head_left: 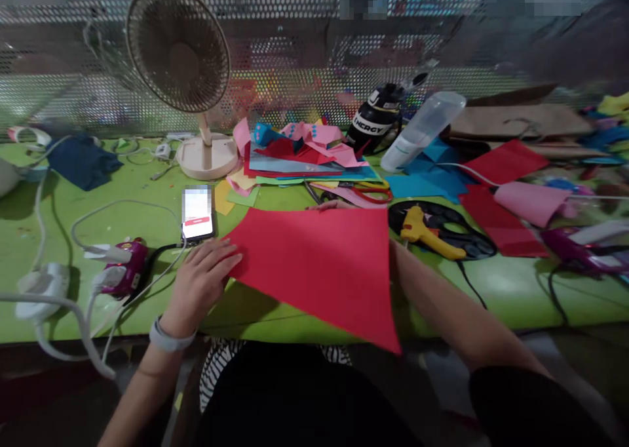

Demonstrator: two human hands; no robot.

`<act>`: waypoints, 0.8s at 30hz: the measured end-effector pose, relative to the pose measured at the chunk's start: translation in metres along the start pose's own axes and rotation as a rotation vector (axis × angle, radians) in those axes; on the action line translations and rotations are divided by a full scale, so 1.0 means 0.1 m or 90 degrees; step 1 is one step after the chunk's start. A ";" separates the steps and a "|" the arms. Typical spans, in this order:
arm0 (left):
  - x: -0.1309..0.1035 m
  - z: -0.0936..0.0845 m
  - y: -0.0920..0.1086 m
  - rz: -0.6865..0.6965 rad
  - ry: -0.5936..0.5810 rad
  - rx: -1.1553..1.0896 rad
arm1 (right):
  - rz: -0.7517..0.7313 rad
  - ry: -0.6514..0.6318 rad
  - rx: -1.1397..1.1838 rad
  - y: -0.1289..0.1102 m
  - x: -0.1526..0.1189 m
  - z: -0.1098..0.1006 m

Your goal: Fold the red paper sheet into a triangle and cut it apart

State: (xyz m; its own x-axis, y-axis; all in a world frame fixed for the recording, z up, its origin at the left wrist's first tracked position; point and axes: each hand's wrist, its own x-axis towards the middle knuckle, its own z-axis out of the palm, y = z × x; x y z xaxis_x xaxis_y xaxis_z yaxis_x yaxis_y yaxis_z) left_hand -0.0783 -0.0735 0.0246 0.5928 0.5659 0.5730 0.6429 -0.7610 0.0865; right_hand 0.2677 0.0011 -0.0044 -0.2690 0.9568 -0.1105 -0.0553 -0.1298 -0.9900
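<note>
A large red sheet [319,263] is held up over the front of the green table, its right corner hanging past the edge. My left hand [204,276] pinches the sheet's left edge, fingers pressed together, with a grey band on the wrist. Most of my right hand [334,205] is behind the sheet; only part of it shows at the top edge, so its grip is hidden. Behind the sheet lies a stack of coloured papers [299,165]. A phone [197,212] with a lit screen lies beyond my left hand.
A fan [206,155] stands at the back left. Purple power strips [125,270] and white cables lie at the left. To the right are a yellow glue gun [430,232] on a black tray, a clear bottle [422,132], a black bottle [373,119] and red paper pieces [508,162].
</note>
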 end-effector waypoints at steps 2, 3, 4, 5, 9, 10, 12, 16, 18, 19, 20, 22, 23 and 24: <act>-0.18 0.02 0.05 -0.059 -0.024 0.026 | 0.022 -0.002 0.029 0.06 -0.07 0.01; -0.25 0.03 0.07 -0.091 -0.044 0.041 | 0.030 -0.002 0.015 0.10 -0.09 0.02; -0.30 0.04 0.09 -0.117 -0.069 0.051 | 0.037 -0.002 -0.015 0.13 -0.10 0.02; -0.33 0.04 0.13 -0.140 -0.095 0.056 | 0.044 -0.002 -0.046 0.15 -0.10 0.03; -0.29 0.10 0.38 -0.148 -0.195 0.017 | 0.029 0.007 -0.122 0.21 -0.07 0.06; -0.25 0.13 0.46 -0.113 -0.210 -0.009 | 0.021 0.011 -0.141 0.22 -0.06 0.07; -0.16 0.20 0.62 -0.031 -0.254 -0.079 | 0.008 0.014 -0.182 0.23 -0.05 0.10; -0.05 0.33 0.79 0.051 -0.300 -0.184 | -0.050 0.063 -0.234 0.13 -0.10 0.11; -0.04 0.36 0.77 0.015 -0.282 -0.219 | -0.136 0.093 -0.283 -0.02 -0.22 0.04; -0.03 0.36 0.76 -0.016 -0.267 -0.241 | -0.181 0.081 -0.322 -0.12 -0.31 0.00; -0.03 0.36 0.74 -0.050 -0.253 -0.264 | -0.204 0.038 -0.362 -0.22 -0.41 -0.05; -0.01 0.35 0.72 -0.114 -0.225 -0.306 | -0.171 -0.122 -0.401 -0.38 -0.61 -0.14; 0.01 0.34 0.72 -0.140 -0.209 -0.320 | -0.138 -0.230 -0.400 -0.42 -0.70 -0.18; 0.03 0.33 0.72 -0.165 -0.192 -0.325 | -0.113 -0.306 -0.398 -0.43 -0.78 -0.20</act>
State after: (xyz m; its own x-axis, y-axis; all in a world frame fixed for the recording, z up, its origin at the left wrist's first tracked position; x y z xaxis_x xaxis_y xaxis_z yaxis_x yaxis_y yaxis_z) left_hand -0.0141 -0.1161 0.0051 0.6070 0.7595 0.2340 0.5159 -0.6005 0.6109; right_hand 0.3101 -0.0627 0.0449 -0.6983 0.7149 -0.0371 0.3733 0.3195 -0.8709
